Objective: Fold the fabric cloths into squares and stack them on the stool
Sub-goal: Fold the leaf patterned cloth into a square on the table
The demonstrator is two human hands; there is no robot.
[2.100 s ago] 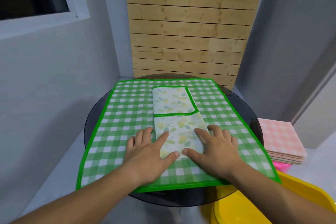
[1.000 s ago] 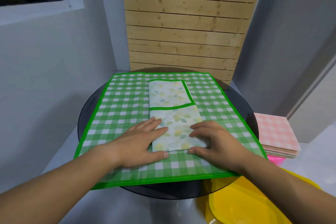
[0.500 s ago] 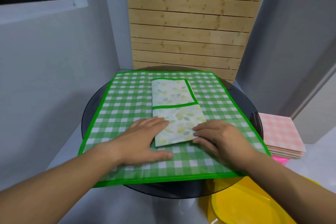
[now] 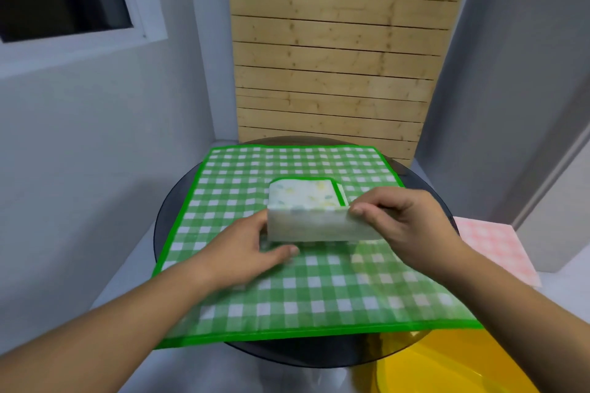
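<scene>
Since the frame half a second earlier, the near half of the leaf-print cloth has left the surface and now stands raised as a flap, its pale underside facing the camera, bent over toward the far half, which lies flat with its green border showing. The right hand, formerly flat beside the cloth, is lifted and pinches the flap's right corner between thumb and curled fingers. The left hand sits at the flap's left end; its thumb lies stretched out on the green checked cloth, while its other fingers are hidden behind the flap, so whether they are clamped on it cannot be told. The leaf-print cloth rests near the middle of the green checked cloth, which is spread over a round dark glass bench. A stack of pink checked cloths lies to the right, beyond the bench edge and lower. A yellow tub shows below the bench's near right rim. A wooden slat panel stands behind
</scene>
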